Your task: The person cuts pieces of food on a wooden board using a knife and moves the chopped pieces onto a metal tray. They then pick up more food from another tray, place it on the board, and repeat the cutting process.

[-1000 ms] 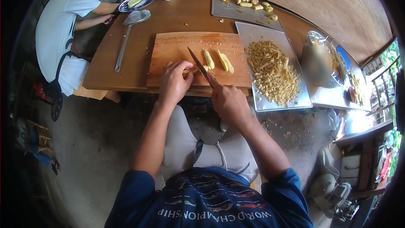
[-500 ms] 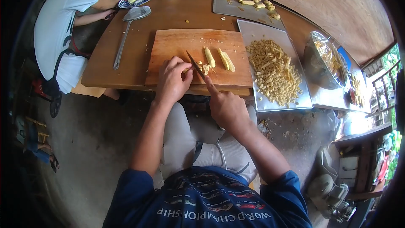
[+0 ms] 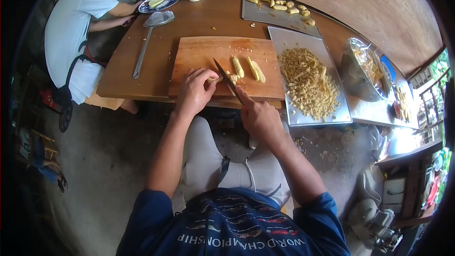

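Observation:
My right hand [image 3: 261, 117] is closed round the handle of a knife [image 3: 226, 78], its dark blade slanting up and to the left over a wooden cutting board [image 3: 194, 53]. Bent fingers of my left hand [image 3: 195, 91] pin a pale yellow banana piece [image 3: 214, 80] to the board, just left of the blade. Small cut bits [image 3: 233, 78] lie beside the knife. Farther right on the board are a peeled banana length [image 3: 238, 67] and a sliced one [image 3: 256, 70].
A metal tray [image 3: 303, 119] heaped with chopped pieces [image 3: 310, 83] adjoins the board's right side. Behind it, another tray [image 3: 256, 13] bears whole peeled pieces. A large metal bowl [image 3: 358, 78] stands at right. A spatula [image 3: 144, 50] lies left. Another person [image 3: 76, 28] sits at far left.
The knife has shifted slightly right, away from the banana piece under my left fingers, and the piece shows more. The whole view has moved a little.

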The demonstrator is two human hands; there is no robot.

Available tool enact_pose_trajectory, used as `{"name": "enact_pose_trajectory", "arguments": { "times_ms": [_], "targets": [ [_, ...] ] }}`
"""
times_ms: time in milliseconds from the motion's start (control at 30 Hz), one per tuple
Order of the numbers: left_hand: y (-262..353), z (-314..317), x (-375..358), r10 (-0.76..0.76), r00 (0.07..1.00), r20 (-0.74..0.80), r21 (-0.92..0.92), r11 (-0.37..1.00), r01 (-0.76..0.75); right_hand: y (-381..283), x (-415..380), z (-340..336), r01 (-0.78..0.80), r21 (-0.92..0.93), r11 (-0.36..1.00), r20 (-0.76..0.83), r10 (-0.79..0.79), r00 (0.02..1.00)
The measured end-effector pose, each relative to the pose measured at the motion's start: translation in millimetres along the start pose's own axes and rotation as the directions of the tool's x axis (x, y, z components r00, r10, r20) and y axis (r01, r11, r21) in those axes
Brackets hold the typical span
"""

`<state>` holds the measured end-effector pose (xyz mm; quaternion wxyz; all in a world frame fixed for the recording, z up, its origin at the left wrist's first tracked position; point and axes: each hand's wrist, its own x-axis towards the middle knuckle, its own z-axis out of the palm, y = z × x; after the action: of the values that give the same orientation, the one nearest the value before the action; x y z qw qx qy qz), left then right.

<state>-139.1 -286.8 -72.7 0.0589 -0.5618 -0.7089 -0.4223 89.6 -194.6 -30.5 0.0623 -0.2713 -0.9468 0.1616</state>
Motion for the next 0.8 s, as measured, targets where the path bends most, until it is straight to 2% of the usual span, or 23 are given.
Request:
{"name": "enact_pose_trajectory", "arguments": {
  "times_ms": [300, 367, 467, 600, 800],
  "targets": [
    [-3, 2, 1, -0.001, 0.999, -0.037, 0.032, 0.999, 0.003, -22, -19, -30, -0.004, -0.114, 0.993, 0.129, 0.019, 0.991],
    [-3, 3, 1, 0.04, 0.996, -0.079, 0.032, 0.999, -0.038, -25, -18, -28, -0.017, -0.141, 0.99, 0.164, 0.04, 0.986],
    [-3, 4, 1, 0.035, 0.996, -0.08, 0.039, 0.999, -0.032, -25, -6, -15, 0.001, -0.177, 0.984, 0.132, 0.023, 0.991],
    [-6, 3, 0, 0.046, 0.995, -0.092, 0.015, 0.999, -0.044, -22, 18, 9, 0.015, -0.137, 0.99, 0.047, -0.009, 0.999],
    [0, 0, 1, 0.1, 0.993, -0.07, 0.111, 0.99, -0.092, -12, 20, 7, 0.03, -0.059, 0.998, -0.03, -0.032, 0.999]
  ]
}}
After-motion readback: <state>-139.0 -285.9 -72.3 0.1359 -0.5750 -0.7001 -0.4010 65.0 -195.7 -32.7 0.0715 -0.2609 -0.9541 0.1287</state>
